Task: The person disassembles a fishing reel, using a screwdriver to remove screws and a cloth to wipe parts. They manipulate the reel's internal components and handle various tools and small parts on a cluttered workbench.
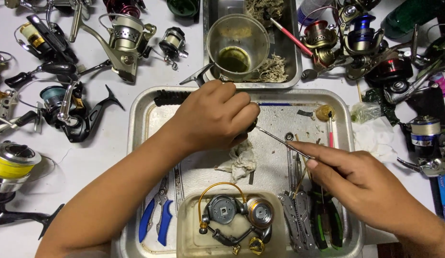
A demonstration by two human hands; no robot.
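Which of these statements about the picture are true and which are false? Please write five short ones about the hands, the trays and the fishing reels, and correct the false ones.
1. The right hand holds a thin metal tool. True.
2. The left hand lies flat and open on the table. False: it is closed around a small dark part above the large metal tray.
3. The clear cup holds greenish liquid. True.
4. The blue-handled pliers are in the right hand. False: they lie on the tray, near the left forearm.
5. The gold-and-grey reel parts lie in a shallow plastic container. True.
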